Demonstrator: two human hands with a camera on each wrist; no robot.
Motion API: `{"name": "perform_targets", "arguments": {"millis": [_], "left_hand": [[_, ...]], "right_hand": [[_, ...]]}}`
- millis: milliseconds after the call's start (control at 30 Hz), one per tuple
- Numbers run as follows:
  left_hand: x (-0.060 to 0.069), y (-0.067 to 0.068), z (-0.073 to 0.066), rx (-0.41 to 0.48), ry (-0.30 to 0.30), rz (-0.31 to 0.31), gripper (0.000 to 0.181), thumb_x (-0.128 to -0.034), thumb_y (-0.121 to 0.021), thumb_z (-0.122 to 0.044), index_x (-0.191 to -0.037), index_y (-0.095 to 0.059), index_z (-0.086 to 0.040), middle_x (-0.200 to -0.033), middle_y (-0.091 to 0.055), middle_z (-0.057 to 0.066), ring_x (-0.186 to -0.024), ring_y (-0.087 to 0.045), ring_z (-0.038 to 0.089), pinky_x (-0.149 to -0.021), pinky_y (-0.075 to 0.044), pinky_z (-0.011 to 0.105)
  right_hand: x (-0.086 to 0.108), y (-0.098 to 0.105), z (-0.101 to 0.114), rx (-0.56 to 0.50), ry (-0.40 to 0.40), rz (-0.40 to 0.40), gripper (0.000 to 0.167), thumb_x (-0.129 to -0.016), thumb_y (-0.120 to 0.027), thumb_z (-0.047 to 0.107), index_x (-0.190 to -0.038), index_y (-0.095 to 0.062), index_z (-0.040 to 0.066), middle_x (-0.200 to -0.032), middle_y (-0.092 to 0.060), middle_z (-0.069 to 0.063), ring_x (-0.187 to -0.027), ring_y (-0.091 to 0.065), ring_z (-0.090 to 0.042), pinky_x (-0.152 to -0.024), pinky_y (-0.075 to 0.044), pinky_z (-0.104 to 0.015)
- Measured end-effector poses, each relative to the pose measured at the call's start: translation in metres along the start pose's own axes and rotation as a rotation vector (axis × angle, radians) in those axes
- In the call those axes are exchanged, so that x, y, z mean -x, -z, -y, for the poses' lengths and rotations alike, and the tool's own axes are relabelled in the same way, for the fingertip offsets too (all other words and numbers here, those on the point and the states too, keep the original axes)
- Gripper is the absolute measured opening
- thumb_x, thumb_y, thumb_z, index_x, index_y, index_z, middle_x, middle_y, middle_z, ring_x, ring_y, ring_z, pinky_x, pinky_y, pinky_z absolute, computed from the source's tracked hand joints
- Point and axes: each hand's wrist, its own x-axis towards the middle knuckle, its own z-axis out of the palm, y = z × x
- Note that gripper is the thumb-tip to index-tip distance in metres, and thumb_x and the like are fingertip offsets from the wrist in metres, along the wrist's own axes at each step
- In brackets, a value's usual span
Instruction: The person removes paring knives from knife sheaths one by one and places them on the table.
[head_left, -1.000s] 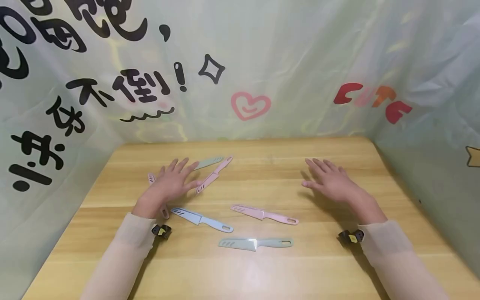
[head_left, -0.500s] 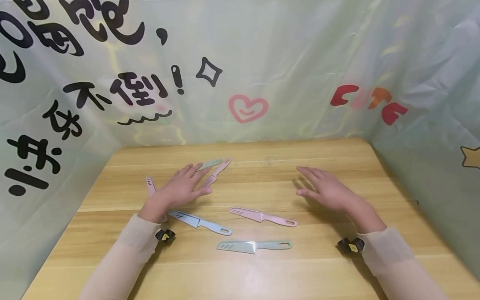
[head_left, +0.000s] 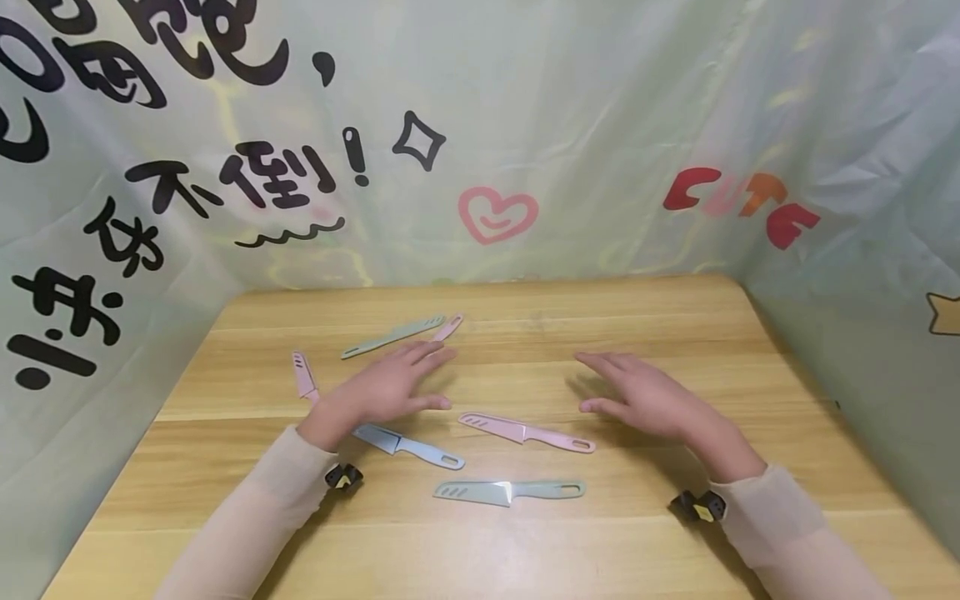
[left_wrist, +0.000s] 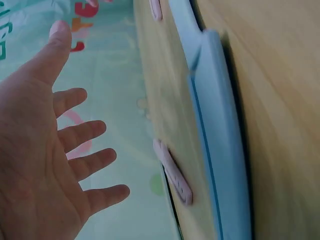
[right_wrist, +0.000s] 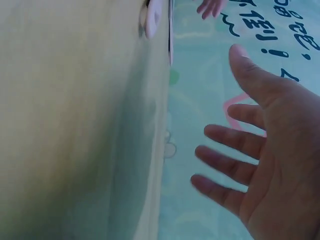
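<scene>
My left hand (head_left: 386,387) hovers over the left half of the table with its fingers spread, holding nothing. Beneath it lies a pink knife (head_left: 451,326), mostly covered by the hand, and beside its wrist a blue knife (head_left: 423,452), whose blade tip is hidden. A green knife (head_left: 393,337) lies beyond the fingers. Another pink knife (head_left: 304,377) is partly hidden by the left wrist. My right hand (head_left: 645,396) hangs above the right side, fingers extended, nothing in it. Between the hands and nearer to me lie a pink knife (head_left: 525,431) and a second green knife (head_left: 510,492).
The knives lie on a wooden table (head_left: 637,533). A pale printed cloth (head_left: 600,125) with lettering and a heart rises behind the table and along both sides. A small black device (head_left: 697,506) sits at each wrist.
My left hand has moved right and towards me, uncovering the far green knife and covering much of a pink one. The right hand has shifted left and slightly nearer. The knives stay put.
</scene>
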Motion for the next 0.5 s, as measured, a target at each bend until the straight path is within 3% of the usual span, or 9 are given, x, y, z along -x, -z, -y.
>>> {"name": "perform_targets", "arguments": {"millis": [300,500], "left_hand": [[-0.008,-0.003,-0.019,0.008,-0.072,0.044,0.079,-0.0918,-0.055,-0.061,-0.154,-0.032,-0.017,-0.154,-0.035,0.011,-0.141,-0.031,0.033,-0.118,-0.024,0.052],[-0.013,-0.007,-0.029,0.005,-0.102,0.040,0.079,-0.0894,-0.058,-0.062,-0.153,-0.034,-0.021,-0.152,-0.039,0.006,-0.140,-0.035,0.026,-0.117,-0.030,0.044]], "right_hand": [[0.000,-0.007,0.012,0.009,0.137,-0.022,0.067,-0.091,-0.063,0.053,-0.139,-0.054,0.008,-0.132,-0.059,-0.011,-0.120,-0.056,-0.032,-0.102,-0.047,-0.051],[0.001,-0.011,0.019,-0.019,0.135,0.028,0.060,-0.091,-0.065,0.050,-0.135,-0.058,0.009,-0.132,-0.060,-0.007,-0.121,-0.055,-0.028,-0.104,-0.046,-0.048]]}}
